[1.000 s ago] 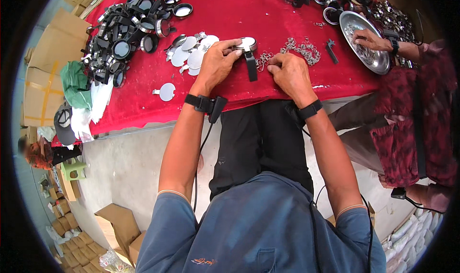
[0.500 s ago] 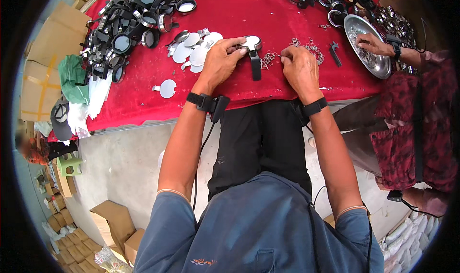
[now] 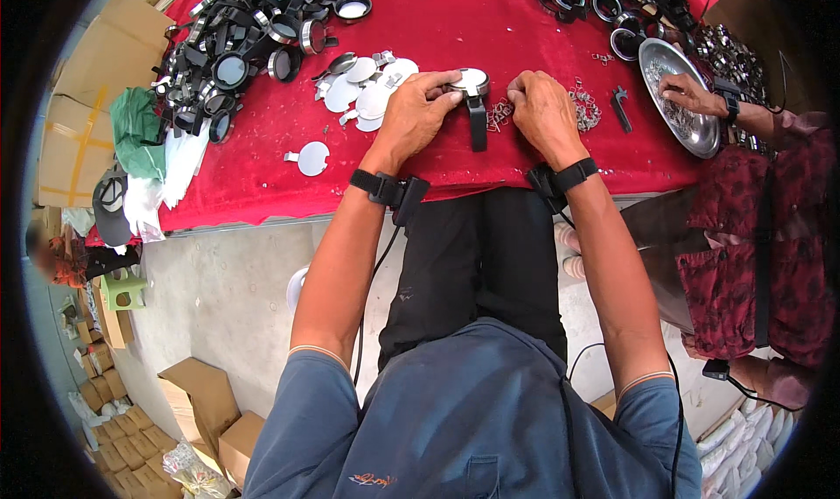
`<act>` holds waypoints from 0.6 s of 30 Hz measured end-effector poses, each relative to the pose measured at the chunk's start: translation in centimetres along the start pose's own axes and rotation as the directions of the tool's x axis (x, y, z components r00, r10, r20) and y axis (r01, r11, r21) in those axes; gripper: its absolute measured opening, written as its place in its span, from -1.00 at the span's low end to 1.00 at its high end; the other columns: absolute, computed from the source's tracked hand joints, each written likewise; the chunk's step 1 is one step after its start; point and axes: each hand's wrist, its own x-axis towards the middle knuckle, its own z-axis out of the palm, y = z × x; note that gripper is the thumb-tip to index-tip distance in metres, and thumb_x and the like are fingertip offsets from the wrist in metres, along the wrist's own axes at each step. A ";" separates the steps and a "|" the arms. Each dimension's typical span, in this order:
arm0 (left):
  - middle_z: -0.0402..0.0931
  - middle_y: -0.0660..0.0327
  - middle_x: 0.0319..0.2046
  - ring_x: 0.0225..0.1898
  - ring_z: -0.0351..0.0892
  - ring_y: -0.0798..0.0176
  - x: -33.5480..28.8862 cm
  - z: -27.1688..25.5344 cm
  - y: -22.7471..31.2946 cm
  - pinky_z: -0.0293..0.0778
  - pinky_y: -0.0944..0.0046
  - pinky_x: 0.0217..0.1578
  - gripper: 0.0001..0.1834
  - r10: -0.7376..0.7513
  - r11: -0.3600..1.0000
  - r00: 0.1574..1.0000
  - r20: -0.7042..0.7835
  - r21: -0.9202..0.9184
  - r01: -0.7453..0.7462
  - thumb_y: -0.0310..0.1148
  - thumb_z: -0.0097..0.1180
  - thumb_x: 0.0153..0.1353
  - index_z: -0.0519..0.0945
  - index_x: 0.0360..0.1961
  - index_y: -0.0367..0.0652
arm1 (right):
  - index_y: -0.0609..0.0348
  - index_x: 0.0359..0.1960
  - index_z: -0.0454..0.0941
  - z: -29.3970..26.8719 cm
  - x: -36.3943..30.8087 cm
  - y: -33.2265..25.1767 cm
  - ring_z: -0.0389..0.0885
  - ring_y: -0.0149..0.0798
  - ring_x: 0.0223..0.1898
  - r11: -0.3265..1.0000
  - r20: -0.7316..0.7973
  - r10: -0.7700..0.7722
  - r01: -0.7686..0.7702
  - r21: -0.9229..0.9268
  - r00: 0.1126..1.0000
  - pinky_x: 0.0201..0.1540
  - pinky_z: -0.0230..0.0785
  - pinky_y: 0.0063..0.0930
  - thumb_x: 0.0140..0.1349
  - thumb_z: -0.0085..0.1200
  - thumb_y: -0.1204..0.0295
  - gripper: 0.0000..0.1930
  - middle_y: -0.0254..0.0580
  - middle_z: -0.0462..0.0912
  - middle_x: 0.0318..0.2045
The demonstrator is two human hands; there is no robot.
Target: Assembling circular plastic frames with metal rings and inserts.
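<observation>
My left hand (image 3: 409, 118) pinches the left side of a round silver-rimmed piece (image 3: 472, 80) with a pale disc face. Its black handle (image 3: 478, 130) points toward me over the red cloth. Just to the right, my right hand (image 3: 544, 112) has thumb and fingers pressed together; anything between them is hidden. Small wire clips (image 3: 499, 115) lie between the handle and that hand, and more clips (image 3: 584, 109) form a loose ring beyond it. Flat silver discs with tabs (image 3: 374, 101) overlap left of my left hand. One tabbed disc (image 3: 312, 158) lies apart, nearer the table edge.
A heap of black-handled round pieces (image 3: 232, 68) covers the back left. At right, a co-worker's hand (image 3: 687, 94) reaches into a shallow metal bowl (image 3: 703, 142). A small black tool (image 3: 621, 110) lies left of the bowl. Green and white bags (image 3: 138, 144) hang at the left corner.
The view has shifted slightly, moving the table's things a little rightward in the picture. My left hand keeps its grip on the round piece; my right hand stays close beside it.
</observation>
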 end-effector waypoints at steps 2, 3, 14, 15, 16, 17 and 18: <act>0.71 -0.01 0.05 0.02 0.77 0.10 0.0 0.0 -0.2 0.67 0.17 0.10 -0.58 0.015 1.000 1.000 -0.008 0.007 -0.015 -0.35 0.37 0.38 0.77 0.24 -0.16 | 0.18 -0.22 0.74 0.0 -0.3 -0.1 0.75 0.24 -0.11 1.000 -0.025 -0.019 0.019 0.023 1.000 -0.02 0.61 0.14 0.33 0.26 0.39 -0.87 0.11 0.74 -0.22; 0.71 -0.01 0.05 0.02 0.77 0.10 0.0 0.0 -0.3 0.67 0.17 0.11 -0.59 0.009 1.000 1.000 -0.005 -0.022 -0.009 -0.35 0.38 0.38 0.77 0.24 -0.16 | 0.18 -0.22 0.74 -0.1 -0.4 -0.3 0.75 0.24 -0.11 0.999 -0.025 -0.022 0.022 0.023 0.999 -0.02 0.61 0.14 0.33 0.26 0.39 -0.87 0.11 0.74 -0.22; 0.70 -0.04 0.09 0.05 0.77 0.06 -0.2 -0.1 0.7 0.66 0.14 0.14 -0.58 -0.012 0.999 1.000 0.002 0.029 0.012 -0.34 0.37 0.38 0.78 0.24 -0.14 | 0.18 -0.21 0.64 -0.7 -0.6 -0.9 0.72 0.23 -0.16 0.995 -0.261 -0.078 0.093 0.045 0.962 -0.09 0.56 0.14 0.37 0.28 0.47 -0.92 0.07 0.68 -0.24; 0.70 -0.05 0.09 0.05 0.77 0.05 -0.3 -0.1 0.7 0.66 0.14 0.14 -0.58 -0.003 1.000 1.000 0.001 0.031 0.003 -0.33 0.36 0.38 0.78 0.24 -0.13 | 0.18 -0.21 0.64 -1.0 -0.6 -1.2 0.72 0.23 -0.16 0.994 -0.261 -0.080 0.095 0.045 0.962 -0.09 0.56 0.14 0.37 0.28 0.47 -0.92 0.07 0.68 -0.24; 0.70 -0.05 0.09 0.06 0.77 0.05 -0.3 -0.1 0.8 0.66 0.14 0.14 -0.58 0.006 0.999 1.000 0.001 0.033 -0.006 -0.33 0.36 0.38 0.77 0.25 -0.13 | 0.19 -0.20 0.63 -1.3 -0.6 -1.5 0.71 0.24 -0.16 0.990 -0.304 -0.081 0.113 0.089 0.949 -0.10 0.56 0.12 0.36 0.28 0.48 -0.91 0.07 0.68 -0.24; 0.70 -0.05 0.09 0.06 0.77 0.05 -0.3 -0.1 0.9 0.66 0.14 0.14 -0.58 0.008 0.999 1.000 0.001 0.032 -0.008 -0.33 0.36 0.38 0.77 0.25 -0.13 | 0.20 -0.18 0.63 -1.7 -0.6 -1.6 0.70 0.25 -0.16 0.983 -0.348 -0.079 0.131 0.130 0.934 -0.11 0.57 0.10 0.36 0.28 0.50 -0.91 0.07 0.68 -0.23; 0.70 -0.05 0.09 0.06 0.77 0.04 -0.3 -0.1 1.1 0.66 0.14 0.14 -0.58 0.009 0.999 1.000 0.003 0.051 -0.009 -0.32 0.36 0.39 0.77 0.25 -0.14 | 0.20 -0.18 0.63 -1.7 -0.5 -1.3 0.70 0.25 -0.16 0.983 -0.350 -0.079 0.131 0.128 0.934 -0.11 0.57 0.10 0.36 0.28 0.50 -0.91 0.07 0.68 -0.23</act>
